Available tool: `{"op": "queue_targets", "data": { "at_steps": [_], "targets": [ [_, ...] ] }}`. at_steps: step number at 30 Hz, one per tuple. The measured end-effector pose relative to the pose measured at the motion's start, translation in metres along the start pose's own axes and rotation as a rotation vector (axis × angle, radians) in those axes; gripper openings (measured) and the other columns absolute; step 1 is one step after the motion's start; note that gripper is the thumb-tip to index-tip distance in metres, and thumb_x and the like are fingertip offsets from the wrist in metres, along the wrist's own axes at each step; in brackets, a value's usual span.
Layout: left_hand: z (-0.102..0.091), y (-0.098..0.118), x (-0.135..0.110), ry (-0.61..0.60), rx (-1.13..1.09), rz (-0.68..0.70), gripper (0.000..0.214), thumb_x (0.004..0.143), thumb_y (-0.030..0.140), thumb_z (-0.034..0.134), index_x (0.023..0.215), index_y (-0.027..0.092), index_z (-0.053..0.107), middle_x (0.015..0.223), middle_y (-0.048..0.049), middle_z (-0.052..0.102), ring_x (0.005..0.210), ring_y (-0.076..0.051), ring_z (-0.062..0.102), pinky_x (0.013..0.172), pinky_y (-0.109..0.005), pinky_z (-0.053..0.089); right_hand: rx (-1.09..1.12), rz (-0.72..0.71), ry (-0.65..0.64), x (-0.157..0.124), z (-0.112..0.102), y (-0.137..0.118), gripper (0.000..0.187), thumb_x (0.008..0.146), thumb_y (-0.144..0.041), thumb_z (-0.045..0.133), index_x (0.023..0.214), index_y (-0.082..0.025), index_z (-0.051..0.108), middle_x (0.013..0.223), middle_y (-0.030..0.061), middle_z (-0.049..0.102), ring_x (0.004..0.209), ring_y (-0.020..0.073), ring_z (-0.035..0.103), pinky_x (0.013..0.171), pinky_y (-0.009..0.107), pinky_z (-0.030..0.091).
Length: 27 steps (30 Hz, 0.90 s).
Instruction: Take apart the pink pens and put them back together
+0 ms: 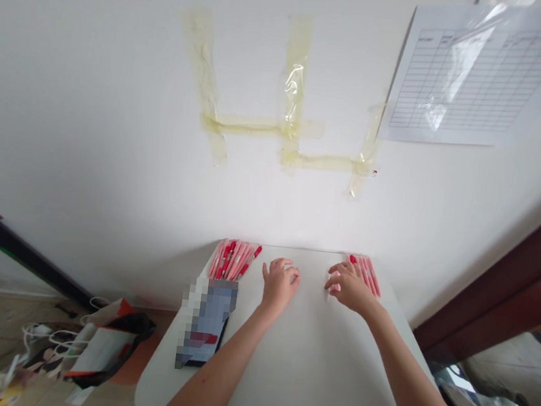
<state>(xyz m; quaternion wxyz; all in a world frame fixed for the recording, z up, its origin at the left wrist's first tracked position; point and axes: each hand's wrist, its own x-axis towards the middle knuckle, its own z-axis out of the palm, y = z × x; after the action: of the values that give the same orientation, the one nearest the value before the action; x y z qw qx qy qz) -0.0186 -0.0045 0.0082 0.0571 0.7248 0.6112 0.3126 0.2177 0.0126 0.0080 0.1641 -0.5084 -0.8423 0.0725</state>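
My left hand is over the middle of the white table, its fingers curved and apart, with no held thing showing. To the right, my right hand bends its fingers around something partly clear and pinkish, too small and covered to name. Just beyond that hand lies a row of pink pen-like sticks, partly hidden by it. At the table's far left corner is a larger bunch of pink and red pen-like sticks, apart from my left hand.
A phone, partly pixelated, lies on the table's left side. The white wall meets the far edge, with yellowed tape and a printed sheet on it. Bags stand on the floor at left; dark red wood rises at right.
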Motion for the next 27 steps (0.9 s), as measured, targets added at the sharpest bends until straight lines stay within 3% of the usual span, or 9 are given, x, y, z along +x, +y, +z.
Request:
{"op": "queue_targets", "data": {
  "at_steps": [9,19,27],
  "targets": [
    [-0.004,-0.002,-0.005,-0.006,-0.032,-0.049,0.014,0.088,0.026,0.065,0.078,0.027,0.074,0.121,-0.0024,0.067,0.124,-0.023,0.052,0.116,-0.061,0.024,-0.02,-0.008,0.019,-0.001,0.004,0.004,0.02,0.083,-0.02,0.067,0.082,-0.035,0.079,0.117,0.0027,0.065,0.123,0.0289,0.047,0.114,0.065,0.023],
    [-0.002,-0.004,-0.007,-0.026,-0.038,-0.056,0.01,0.087,0.024,0.067,0.08,0.027,0.074,0.121,-0.0023,0.066,0.123,-0.022,0.051,0.116,-0.057,0.024,-0.017,-0.075,0.07,0.001,0.009,0.003,0.018,0.088,-0.022,0.064,0.081,-0.032,0.077,0.122,0.0028,0.062,0.123,0.0282,0.046,0.112,0.059,0.032],
    [-0.005,-0.002,-0.007,-0.021,-0.047,-0.069,0.012,0.087,0.026,0.066,0.078,0.027,0.074,0.121,-0.0028,0.067,0.122,-0.022,0.051,0.116,-0.057,0.025,-0.038,-0.082,0.093,-0.002,0.015,0.004,0.02,0.091,-0.02,0.059,0.084,-0.031,0.075,0.124,0.0041,0.06,0.125,0.0276,0.045,0.112,0.059,0.031]
  ]
}}
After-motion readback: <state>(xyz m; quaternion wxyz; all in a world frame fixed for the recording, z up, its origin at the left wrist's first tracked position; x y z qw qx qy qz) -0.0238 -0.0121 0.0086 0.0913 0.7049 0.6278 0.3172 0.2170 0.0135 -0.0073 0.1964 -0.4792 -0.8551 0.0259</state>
